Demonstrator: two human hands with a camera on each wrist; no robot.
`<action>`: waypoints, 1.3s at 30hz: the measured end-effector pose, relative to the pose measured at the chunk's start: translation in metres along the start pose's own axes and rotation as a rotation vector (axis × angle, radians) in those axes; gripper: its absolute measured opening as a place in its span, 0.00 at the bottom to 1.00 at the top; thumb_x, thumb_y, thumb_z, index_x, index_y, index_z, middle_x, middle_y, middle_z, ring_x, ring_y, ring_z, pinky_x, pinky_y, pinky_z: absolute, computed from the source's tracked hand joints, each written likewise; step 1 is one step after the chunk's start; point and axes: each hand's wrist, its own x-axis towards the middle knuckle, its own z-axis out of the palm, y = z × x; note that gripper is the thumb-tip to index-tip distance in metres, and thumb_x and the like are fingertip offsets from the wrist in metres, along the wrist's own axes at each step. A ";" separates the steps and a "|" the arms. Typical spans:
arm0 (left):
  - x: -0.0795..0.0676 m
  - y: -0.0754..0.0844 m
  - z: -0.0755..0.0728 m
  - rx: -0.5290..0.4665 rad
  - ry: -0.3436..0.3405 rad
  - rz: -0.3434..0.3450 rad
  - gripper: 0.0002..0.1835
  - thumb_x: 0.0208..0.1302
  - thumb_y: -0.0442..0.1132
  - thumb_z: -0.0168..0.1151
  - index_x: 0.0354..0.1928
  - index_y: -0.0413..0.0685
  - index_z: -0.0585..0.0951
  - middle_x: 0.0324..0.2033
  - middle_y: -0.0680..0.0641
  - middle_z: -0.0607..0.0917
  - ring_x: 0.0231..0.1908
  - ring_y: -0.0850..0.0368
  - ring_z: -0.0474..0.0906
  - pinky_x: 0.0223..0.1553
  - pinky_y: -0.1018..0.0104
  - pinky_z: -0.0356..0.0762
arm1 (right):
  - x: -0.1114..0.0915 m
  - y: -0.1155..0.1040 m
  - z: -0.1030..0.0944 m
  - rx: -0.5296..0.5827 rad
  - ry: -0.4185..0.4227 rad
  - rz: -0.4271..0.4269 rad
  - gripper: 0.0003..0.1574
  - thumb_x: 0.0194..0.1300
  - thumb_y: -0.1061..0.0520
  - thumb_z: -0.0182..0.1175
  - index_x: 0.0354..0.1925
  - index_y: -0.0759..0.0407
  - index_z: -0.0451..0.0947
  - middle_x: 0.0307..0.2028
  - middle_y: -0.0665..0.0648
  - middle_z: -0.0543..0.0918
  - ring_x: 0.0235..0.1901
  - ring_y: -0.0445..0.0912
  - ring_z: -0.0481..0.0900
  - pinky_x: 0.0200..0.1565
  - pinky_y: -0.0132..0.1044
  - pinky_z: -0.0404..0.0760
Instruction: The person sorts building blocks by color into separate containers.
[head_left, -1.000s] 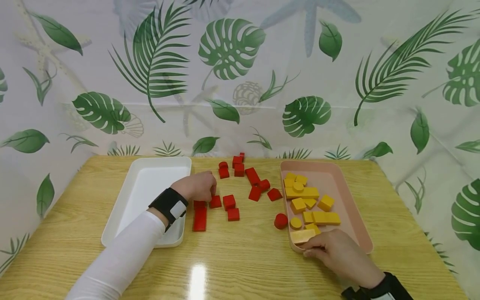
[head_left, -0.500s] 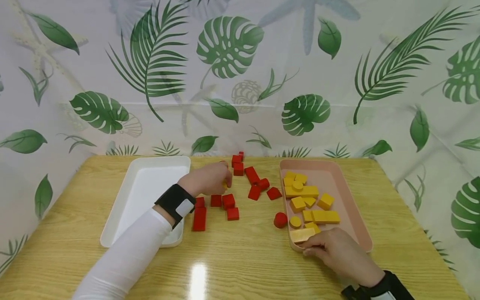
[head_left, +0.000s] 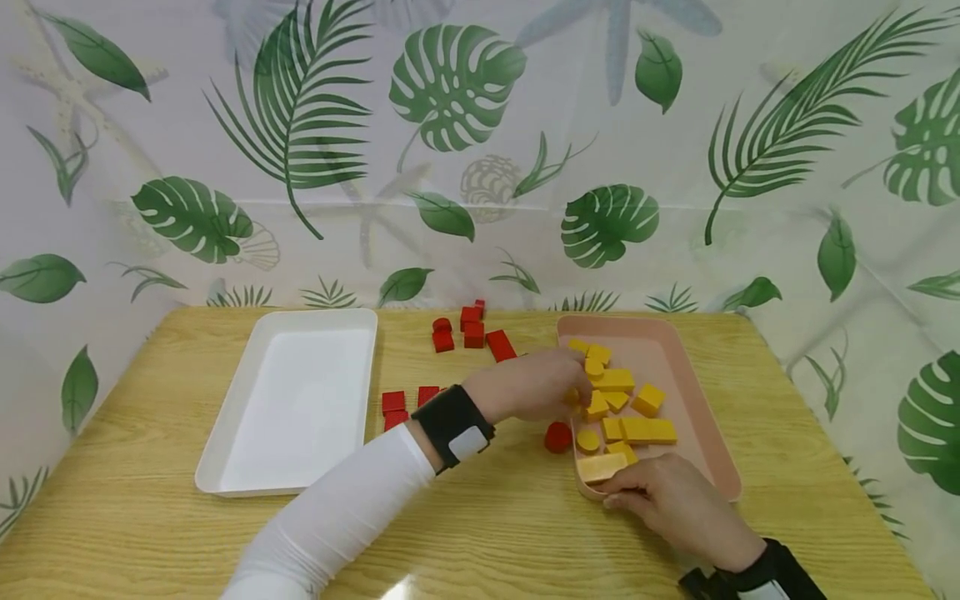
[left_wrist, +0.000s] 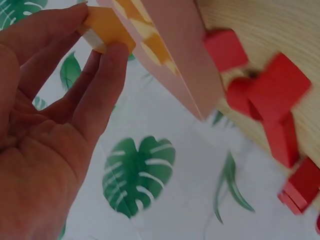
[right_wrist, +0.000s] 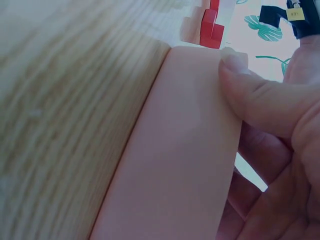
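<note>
My left hand (head_left: 534,385) is at the left edge of the pink tray (head_left: 648,337). Its thumb and fingertips pinch a small yellow block (left_wrist: 107,31), seen best in the left wrist view and mostly hidden by the hand in the head view. Several yellow blocks (head_left: 649,400) of different shapes lie inside the tray, mostly along its left side. At the tray's front, my right hand (head_left: 671,504) grips the rim, with the thumb (right_wrist: 240,80) on the outside of the wall (right_wrist: 175,140). A long yellow block (head_left: 602,467) lies just beside those fingers.
A white tray (head_left: 288,408) stands at the left of the wooden table (head_left: 517,533). Several red blocks (head_left: 474,335) are scattered between the two trays, some hidden by my left arm. A red cylinder (head_left: 558,437) stands close to the pink tray's left wall. Leaf-patterned cloth (head_left: 480,208) hangs behind.
My left hand has moved right from among the red blocks to the pink tray, carrying the yellow block. My right hand keeps its hold on the tray rim.
</note>
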 end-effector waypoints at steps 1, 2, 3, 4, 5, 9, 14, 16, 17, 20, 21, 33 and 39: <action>0.004 0.005 0.002 -0.003 -0.005 -0.001 0.12 0.56 0.46 0.63 0.42 0.54 0.83 0.35 0.56 0.75 0.39 0.62 0.68 0.40 0.78 0.64 | 0.000 0.000 0.000 0.000 0.002 -0.008 0.07 0.55 0.46 0.61 0.34 0.34 0.82 0.31 0.30 0.78 0.32 0.30 0.75 0.35 0.33 0.75; 0.008 0.009 0.004 0.006 -0.009 0.006 0.11 0.56 0.46 0.63 0.42 0.55 0.83 0.35 0.56 0.75 0.39 0.62 0.68 0.40 0.78 0.63 | 0.001 -0.001 0.001 -0.001 0.002 -0.014 0.07 0.55 0.46 0.61 0.34 0.34 0.82 0.31 0.30 0.78 0.33 0.30 0.75 0.35 0.33 0.75; 0.012 0.013 0.007 0.003 -0.016 0.006 0.11 0.57 0.45 0.63 0.42 0.55 0.83 0.36 0.56 0.74 0.40 0.62 0.68 0.41 0.79 0.63 | 0.001 -0.001 0.001 -0.003 0.002 -0.017 0.07 0.55 0.45 0.61 0.35 0.34 0.82 0.32 0.30 0.78 0.33 0.30 0.75 0.36 0.33 0.75; 0.016 0.016 0.010 0.009 -0.021 0.015 0.11 0.57 0.44 0.62 0.43 0.56 0.83 0.37 0.56 0.75 0.40 0.63 0.68 0.41 0.79 0.63 | 0.001 -0.001 0.001 -0.008 0.002 -0.019 0.07 0.55 0.45 0.61 0.35 0.34 0.82 0.32 0.30 0.78 0.33 0.30 0.75 0.36 0.33 0.75; 0.020 0.020 0.014 0.022 -0.027 0.025 0.11 0.58 0.43 0.61 0.43 0.56 0.83 0.37 0.57 0.75 0.41 0.63 0.68 0.41 0.80 0.63 | 0.001 -0.001 0.001 -0.012 0.002 -0.016 0.07 0.55 0.45 0.61 0.35 0.34 0.82 0.32 0.30 0.78 0.34 0.31 0.75 0.36 0.33 0.75; 0.034 0.031 0.029 0.108 -0.029 0.067 0.09 0.61 0.39 0.57 0.41 0.58 0.83 0.35 0.58 0.75 0.39 0.65 0.69 0.41 0.80 0.62 | 0.000 -0.001 0.001 -0.016 0.019 -0.006 0.07 0.54 0.46 0.62 0.35 0.34 0.82 0.31 0.29 0.78 0.34 0.31 0.75 0.37 0.34 0.75; 0.042 0.039 0.047 0.259 -0.036 0.073 0.10 0.67 0.43 0.50 0.42 0.59 0.81 0.32 0.60 0.76 0.35 0.66 0.68 0.38 0.79 0.61 | 0.000 -0.001 0.002 0.006 0.030 -0.012 0.08 0.54 0.48 0.63 0.35 0.36 0.83 0.31 0.30 0.79 0.34 0.31 0.75 0.37 0.33 0.75; 0.043 0.039 0.051 0.283 -0.046 0.064 0.10 0.67 0.44 0.50 0.43 0.60 0.81 0.33 0.61 0.76 0.35 0.67 0.67 0.38 0.79 0.62 | 0.000 -0.002 0.002 0.014 0.023 -0.006 0.07 0.54 0.48 0.62 0.35 0.37 0.83 0.31 0.30 0.79 0.35 0.31 0.75 0.37 0.33 0.75; 0.044 0.040 0.052 0.289 -0.043 0.061 0.11 0.67 0.44 0.50 0.44 0.60 0.81 0.34 0.61 0.77 0.37 0.67 0.68 0.39 0.79 0.62 | 0.000 -0.002 0.002 0.017 0.021 -0.003 0.07 0.54 0.48 0.62 0.35 0.37 0.83 0.31 0.30 0.78 0.35 0.32 0.75 0.37 0.33 0.75; 0.044 0.039 0.053 0.287 -0.026 0.050 0.11 0.67 0.44 0.50 0.45 0.61 0.80 0.36 0.61 0.78 0.40 0.67 0.69 0.41 0.79 0.62 | 0.000 -0.002 0.002 0.010 0.021 0.003 0.07 0.54 0.48 0.62 0.34 0.36 0.82 0.31 0.30 0.78 0.35 0.32 0.75 0.38 0.33 0.75; 0.043 0.039 0.053 0.287 -0.015 0.049 0.10 0.67 0.44 0.50 0.45 0.61 0.80 0.37 0.61 0.78 0.40 0.67 0.69 0.41 0.79 0.62 | 0.000 -0.002 0.002 0.010 0.019 0.006 0.07 0.54 0.47 0.62 0.34 0.35 0.82 0.31 0.29 0.78 0.36 0.32 0.75 0.38 0.34 0.75; -0.010 0.019 0.037 0.236 0.137 -0.085 0.18 0.61 0.53 0.56 0.53 0.61 0.76 0.43 0.57 0.73 0.39 0.62 0.65 0.37 0.75 0.67 | 0.002 -0.002 -0.001 0.011 0.001 -0.007 0.07 0.55 0.45 0.61 0.35 0.35 0.82 0.31 0.30 0.78 0.33 0.31 0.75 0.36 0.33 0.75; -0.065 -0.002 0.026 0.247 0.167 -0.185 0.22 0.59 0.53 0.58 0.54 0.56 0.75 0.48 0.53 0.73 0.44 0.58 0.66 0.41 0.72 0.68 | 0.001 -0.002 -0.001 0.020 0.000 0.008 0.08 0.55 0.45 0.61 0.36 0.35 0.82 0.31 0.30 0.78 0.31 0.30 0.74 0.34 0.31 0.75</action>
